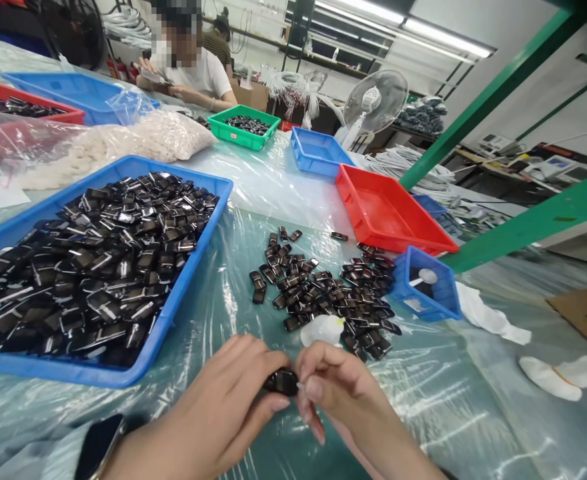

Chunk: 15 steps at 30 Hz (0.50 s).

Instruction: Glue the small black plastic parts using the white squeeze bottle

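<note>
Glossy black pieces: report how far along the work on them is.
Perhaps done: the heaped pieces in the large blue tray, though their state cannot be told from here. In hand: one glossy black piece, gripped by the left hand, with the right hand at its end. Perhaps left: the loose pile beyond both hands, not in any tray.

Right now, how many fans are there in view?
2: a white fan at the back, right of centre, and a dark fan at the upper left. More may be hidden.
</note>
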Available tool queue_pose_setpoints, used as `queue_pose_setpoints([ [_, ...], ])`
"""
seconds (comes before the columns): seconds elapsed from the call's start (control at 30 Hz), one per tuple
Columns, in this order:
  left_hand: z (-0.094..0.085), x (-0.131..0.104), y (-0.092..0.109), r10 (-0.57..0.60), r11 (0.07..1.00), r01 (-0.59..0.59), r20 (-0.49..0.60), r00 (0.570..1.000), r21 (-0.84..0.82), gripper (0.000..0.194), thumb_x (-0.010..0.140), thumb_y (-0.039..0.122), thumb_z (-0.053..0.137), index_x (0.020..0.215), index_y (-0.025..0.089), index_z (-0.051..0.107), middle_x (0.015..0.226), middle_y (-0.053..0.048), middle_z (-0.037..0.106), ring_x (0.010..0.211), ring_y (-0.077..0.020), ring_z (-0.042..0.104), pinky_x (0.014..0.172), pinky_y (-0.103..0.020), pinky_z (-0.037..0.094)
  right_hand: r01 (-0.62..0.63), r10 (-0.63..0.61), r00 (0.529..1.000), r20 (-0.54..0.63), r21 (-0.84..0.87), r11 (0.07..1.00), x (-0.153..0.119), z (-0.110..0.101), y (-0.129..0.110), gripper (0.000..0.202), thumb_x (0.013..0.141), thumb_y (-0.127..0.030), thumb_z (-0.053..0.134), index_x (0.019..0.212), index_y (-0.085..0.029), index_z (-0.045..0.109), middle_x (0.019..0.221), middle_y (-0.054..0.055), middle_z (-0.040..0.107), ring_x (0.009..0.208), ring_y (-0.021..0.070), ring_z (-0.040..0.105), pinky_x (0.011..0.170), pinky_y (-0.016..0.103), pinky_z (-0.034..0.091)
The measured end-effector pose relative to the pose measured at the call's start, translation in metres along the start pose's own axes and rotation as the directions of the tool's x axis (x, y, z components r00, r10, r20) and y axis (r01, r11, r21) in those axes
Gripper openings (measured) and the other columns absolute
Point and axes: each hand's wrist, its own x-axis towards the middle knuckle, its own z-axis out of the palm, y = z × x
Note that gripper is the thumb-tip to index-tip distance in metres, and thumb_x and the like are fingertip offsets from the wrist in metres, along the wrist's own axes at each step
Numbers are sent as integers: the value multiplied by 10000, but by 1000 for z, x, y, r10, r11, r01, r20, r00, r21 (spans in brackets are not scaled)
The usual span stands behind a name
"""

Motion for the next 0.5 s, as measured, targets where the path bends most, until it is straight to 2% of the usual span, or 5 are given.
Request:
queue_pose_setpoints([
  [0.2,0,1,0,-1,1000,1,3,1000,-24,269,1046,324,249,1082,178,472,821,-40,548,718,-189,488,646,-298,420,-22,22,1000,-1,67,997,0,2,0,199,790,-330,743,722,-177,637,676,-31,588,592,74,581,481,147,466],
  [0.33,2,0,-2,20,1000,-20,-10,1000,0,283,1047,322,242,1097,172,477,820,-45,549,710,-189,479,643,-302,419,-64,65,998,-14,73,995,-1,1,-1,214,778,-337,759,728,-173,631,586,-42,598,515,59,554,483,145,454],
  [0.5,0,3,-1,88,991,-86,-24,996,102,341,1048,341,228,1066,143,504,766,-43,560,664,-175,484,604,-283,423,-79,80,997,-7,115,990,0,2,4,235,756,-329,780,767,-192,589,602,-67,563,522,54,558,480,136,461],
])
